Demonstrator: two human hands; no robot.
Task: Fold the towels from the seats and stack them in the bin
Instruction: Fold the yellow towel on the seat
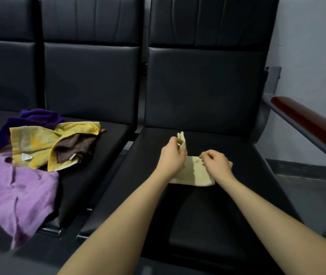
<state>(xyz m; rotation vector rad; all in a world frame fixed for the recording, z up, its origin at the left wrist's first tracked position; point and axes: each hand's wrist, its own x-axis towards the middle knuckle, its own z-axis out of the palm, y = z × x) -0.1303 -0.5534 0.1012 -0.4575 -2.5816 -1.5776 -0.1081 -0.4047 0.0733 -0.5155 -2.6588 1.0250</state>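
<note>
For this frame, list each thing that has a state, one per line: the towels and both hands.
cream towel: partly folded on the right seat, one corner lifted
left hand: pinches the lifted corner
right hand: fingers curled, holding the cream towel down
yellow towel: unfolded, in the heap on the middle seat
brown towel: crumpled, on the yellow towel
lilac towel: unfolded, hanging over the seat's front edge
purple towel: crumpled, behind the heap

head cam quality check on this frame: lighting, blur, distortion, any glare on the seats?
Head view: dim, cool light; the black seat shows only a faint sheen, no hard glare. Wide-angle bending curves the wooden armrest and seat edges. Left hand and right hand on the cream towel are slightly soft; the lilac towel at the frame edge is blurrier, its lower end smeared.
</note>
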